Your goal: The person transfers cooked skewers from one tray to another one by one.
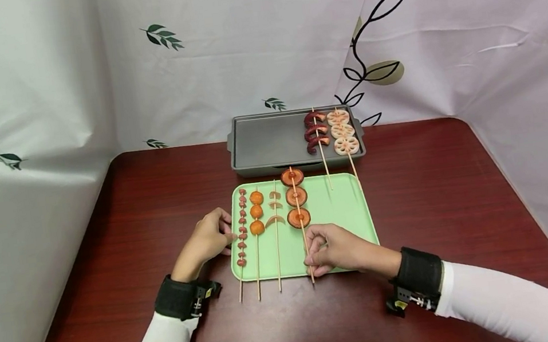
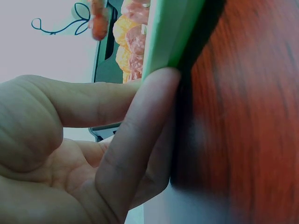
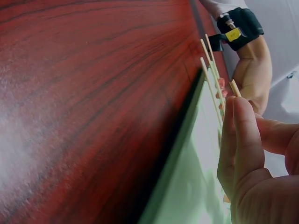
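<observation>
My right hand (image 1: 336, 248) pinches the lower stick of a mushroom skewer (image 1: 296, 197) with three round, dark-rimmed caps. The skewer is over the green tray (image 1: 344, 231), its top overlapping the front of the grey grill pan (image 1: 270, 140) in the head view. In the right wrist view the stick's end (image 3: 235, 87) pokes out past the fingertips. At the tray's left edge, my left hand (image 1: 207, 237) grips the rim between thumb and fingers, as the left wrist view shows. Closest to it lies a skewer of small red pieces (image 1: 242, 237).
Also on the tray are a skewer of orange balls (image 1: 256, 212) and one of thin curved slices (image 1: 275, 220). The grill pan's right side bears a tentacle skewer (image 1: 316, 131) and a lotus root skewer (image 1: 344, 133), their sticks reaching over the tray. White curtains (image 1: 246, 41) hang around the table.
</observation>
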